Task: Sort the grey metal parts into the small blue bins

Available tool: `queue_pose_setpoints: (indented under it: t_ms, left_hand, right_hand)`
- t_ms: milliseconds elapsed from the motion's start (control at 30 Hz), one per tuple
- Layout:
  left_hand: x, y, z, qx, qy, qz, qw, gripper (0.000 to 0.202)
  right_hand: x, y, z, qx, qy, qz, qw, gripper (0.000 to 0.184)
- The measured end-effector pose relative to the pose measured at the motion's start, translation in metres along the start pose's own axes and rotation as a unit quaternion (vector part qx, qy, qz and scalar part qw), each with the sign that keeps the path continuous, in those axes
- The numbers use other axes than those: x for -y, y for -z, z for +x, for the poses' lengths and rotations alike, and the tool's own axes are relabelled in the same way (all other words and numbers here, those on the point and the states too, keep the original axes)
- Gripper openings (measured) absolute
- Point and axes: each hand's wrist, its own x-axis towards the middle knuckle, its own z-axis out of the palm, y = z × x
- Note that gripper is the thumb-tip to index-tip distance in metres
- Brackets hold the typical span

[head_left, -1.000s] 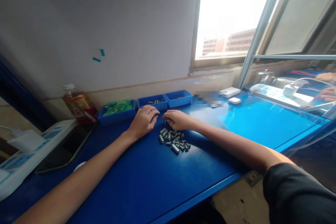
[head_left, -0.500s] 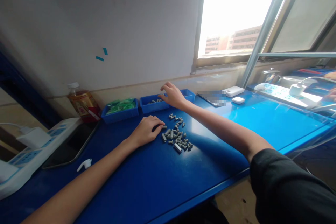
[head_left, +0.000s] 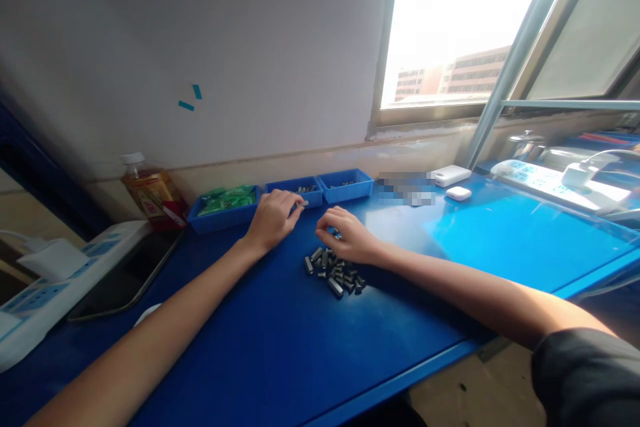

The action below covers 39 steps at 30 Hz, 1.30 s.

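Note:
My left hand [head_left: 274, 221] is raised in front of the middle blue bin [head_left: 313, 198], with a small metal standoff [head_left: 303, 203] pinched between thumb and fingertips. Low over the near side of the right blue bin [head_left: 346, 195], my right hand [head_left: 347, 235] is curled at the far edge of a loose pile of metal screws and hex standoffs [head_left: 336, 285]. Its fingertips are closed together; what they pinch, if anything, is hidden. Metal pieces lie in the middle bin, and small screws show in the right bin.
Green packets [head_left: 227, 197] fill the left blue bin [head_left: 220, 219]. Around the blue table stand a bottle [head_left: 150, 193], a dark phone [head_left: 127, 277], a power strip [head_left: 95, 267], white cases [head_left: 459, 193] and another power strip [head_left: 530, 180].
My left hand has lifted a standoff from the pile toward the middle bin. My right hand has come down from above the bins to the pile, its fingers closing.

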Motion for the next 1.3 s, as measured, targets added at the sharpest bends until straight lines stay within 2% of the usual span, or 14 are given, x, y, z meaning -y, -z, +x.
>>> queue_pose_setpoints:
  t_ms: [133,200,267,367,467,533,667,767,867,967,1033,1167,1233,1300]
  left_hand:
    - [0.017,-0.014,0.026,-0.021,0.111,0.041,0.993,0.022]
    - [0.018,-0.016,0.027,-0.030,0.124,0.046,0.991,0.026]
    - [0.012,-0.011,0.019,-0.039,0.097,0.034,0.994,0.026]
    - [-0.007,0.007,-0.008,-0.032,0.037,-0.002,0.999,0.026]
    - [-0.022,0.022,-0.039,0.021,-0.002,-0.043,0.999,0.027]
    - [-0.028,0.026,-0.053,0.068,-0.015,-0.074,0.995,0.025]
    - [-0.029,0.024,-0.059,0.125,-0.005,-0.115,0.986,0.025]
    - [-0.028,0.024,-0.056,0.128,-0.002,-0.125,0.984,0.025]
    - [-0.029,0.028,-0.056,0.124,-0.017,-0.134,0.983,0.024]
    - [-0.029,0.034,-0.058,0.131,-0.041,-0.158,0.978,0.020]
    - [-0.030,0.038,-0.058,0.146,-0.078,-0.177,0.970,0.021]
    - [-0.034,0.043,-0.057,0.166,-0.139,-0.196,0.956,0.024]
    - [-0.035,0.043,-0.056,0.170,-0.136,-0.195,0.957,0.016]
    - [-0.035,0.042,-0.056,0.170,-0.118,-0.187,0.960,0.010]
  right_hand:
    - [0.010,0.014,0.001,0.102,0.013,-0.038,0.994,0.013]
    - [0.014,0.018,-0.003,0.140,0.018,-0.048,0.989,0.013]
    - [0.016,0.019,-0.006,0.158,0.015,-0.048,0.986,0.011]
    - [0.014,0.015,-0.005,0.165,0.015,-0.036,0.986,0.009]
    - [0.012,0.011,-0.002,0.166,0.031,-0.031,0.985,0.008]
    - [0.013,0.009,-0.001,0.165,0.049,-0.036,0.984,0.007]
    - [0.017,0.008,-0.004,0.162,0.079,-0.041,0.983,0.008]
    - [0.018,0.009,-0.002,0.142,0.077,-0.010,0.987,0.012]
    - [0.008,0.010,0.011,0.087,0.042,0.030,0.995,0.014]
    - [-0.015,0.006,0.038,0.025,0.000,0.026,0.999,0.013]
    - [-0.035,0.001,0.060,-0.009,-0.027,0.002,1.000,0.011]
    - [-0.061,-0.011,0.095,-0.072,-0.113,-0.061,0.989,0.008]
    - [-0.060,-0.014,0.098,-0.086,-0.134,-0.083,0.984,0.013]
    - [-0.052,-0.015,0.087,-0.073,-0.111,-0.085,0.988,0.017]
